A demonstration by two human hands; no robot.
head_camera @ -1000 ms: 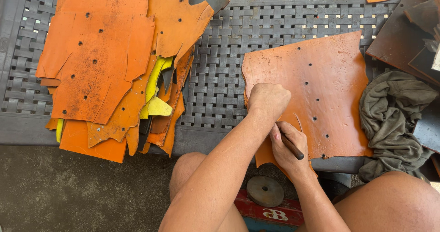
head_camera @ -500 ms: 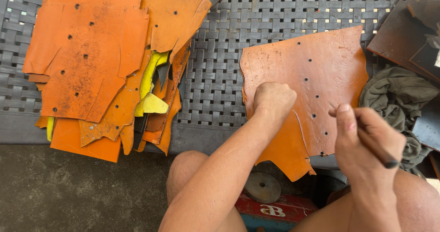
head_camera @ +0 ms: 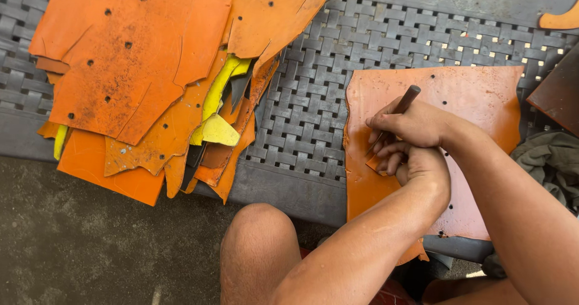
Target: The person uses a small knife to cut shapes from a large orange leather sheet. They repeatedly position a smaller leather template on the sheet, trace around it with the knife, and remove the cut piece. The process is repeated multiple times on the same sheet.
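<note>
While a bare knee (head_camera: 259,245) sits nearest at six o'clock, the left hand (head_camera: 422,169) presses curled fingers onto the orange sheet (head_camera: 476,106) at three o'clock on the woven grey bench (head_camera: 307,118). Just beyond, the right hand (head_camera: 410,124) is closed around a dark-handled tool (head_camera: 405,99), tip on the sheet. A clean line probably needs firm holding-down and a steady tool. Stacked orange pieces (head_camera: 139,52) lie at ten o'clock.

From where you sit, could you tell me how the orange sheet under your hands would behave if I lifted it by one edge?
The orange sheet would probably flex rather than stay flat: its near edge already droops past the woven bench. It looks thin, so likely light. The left hand presses on it while the right hand works a dark tool, so it may slide when unpinned.
</note>
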